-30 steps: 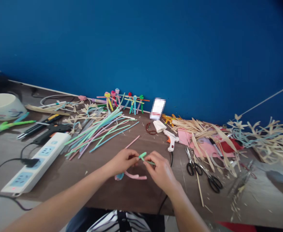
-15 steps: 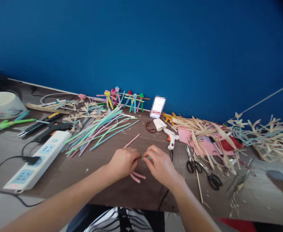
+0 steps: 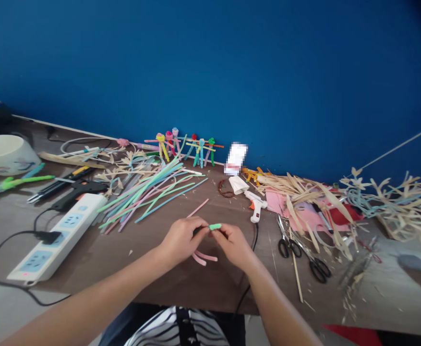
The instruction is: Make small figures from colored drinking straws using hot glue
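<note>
Both my hands meet over the middle of the table near its front edge. A short piece of green pipe cleaner (image 3: 215,226) is pinched between them, its fuzzy top showing between the fingertips. My left hand (image 3: 186,239) is closed on its left end, my right hand (image 3: 233,243) on its right end. Pink pipe cleaners (image 3: 200,258) poke out below and above my left hand; whether they lie on the table or are held is hidden. To the left lies a loose bundle of pastel pipe cleaners (image 3: 160,185).
Small pipe-cleaner figures (image 3: 169,144) lean by the blue wall. A white glue gun (image 3: 257,206), scissors (image 3: 319,269), a wooden stick (image 3: 297,271) and dried straw strips (image 3: 296,185) lie right. A power strip (image 3: 57,240), black glue gun (image 3: 77,192) and white bowl (image 3: 6,156) stand left.
The green piece shows more plainly between my fingers, which have turned and shifted slightly. My right hand has drawn a little nearer to the left one.
</note>
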### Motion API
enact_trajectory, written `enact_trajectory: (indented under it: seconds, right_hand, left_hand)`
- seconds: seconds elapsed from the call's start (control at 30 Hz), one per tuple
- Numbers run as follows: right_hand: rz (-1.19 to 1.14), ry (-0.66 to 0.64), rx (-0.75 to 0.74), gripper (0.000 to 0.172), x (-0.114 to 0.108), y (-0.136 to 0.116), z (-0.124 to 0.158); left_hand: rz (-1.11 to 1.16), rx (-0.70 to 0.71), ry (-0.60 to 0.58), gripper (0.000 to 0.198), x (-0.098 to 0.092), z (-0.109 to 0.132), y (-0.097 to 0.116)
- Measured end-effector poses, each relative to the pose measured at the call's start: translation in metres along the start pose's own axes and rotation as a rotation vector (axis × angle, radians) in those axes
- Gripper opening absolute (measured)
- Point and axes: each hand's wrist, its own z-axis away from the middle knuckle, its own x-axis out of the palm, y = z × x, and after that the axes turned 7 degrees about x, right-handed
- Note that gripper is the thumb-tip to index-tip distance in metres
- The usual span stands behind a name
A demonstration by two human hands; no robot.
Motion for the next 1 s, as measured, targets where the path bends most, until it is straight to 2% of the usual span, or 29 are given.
enact_trajectory:
  seconds: [0.2, 0.4, 0.53, 0.67, 0.73, 0.83, 0.93, 1.0]
  right_hand:
    - [0.508, 0.061, -0.060, 0.013, 0.007, -0.014, 0.018]
    - [0.701, 0.045, -0.096, 0.012, -0.006, -0.024, 0.020]
    - [0.544, 0.071, -0.117, 0.008, -0.020, -0.025, 0.011]
    - [0.139, -0.054, -0.043, 0.012, -0.027, -0.014, -0.003]
    - [-0.033, -0.121, 0.015, 0.016, -0.024, -0.005, -0.009]
    - [-0.167, -0.110, 0.069, 0.020, -0.013, 0.005, -0.012]
    - [-0.167, -0.041, 0.066, 0.019, -0.001, 0.008, -0.007]
    - [-0.114, -0.001, 0.021, 0.020, 0.005, 0.006, -0.001]
  left_hand:
    - [-0.289, 0.059, -0.045, 0.019, 0.006, 0.000, -0.009]
    - [-0.513, 0.178, -0.225, 0.017, 0.008, -0.001, -0.010]
    - [-0.428, 0.209, -0.291, 0.017, 0.005, 0.000, -0.006]
    - [-0.074, 0.237, -0.262, 0.018, 0.000, 0.002, -0.002]
    - [0.078, 0.188, -0.213, 0.018, -0.001, 0.004, -0.002]
    - [0.167, 0.044, -0.102, 0.019, 0.002, 0.006, -0.003]
    - [0.177, -0.086, -0.015, 0.023, 0.006, 0.007, -0.006]
    - [0.174, -0.120, 0.018, 0.026, 0.007, 0.006, -0.007]
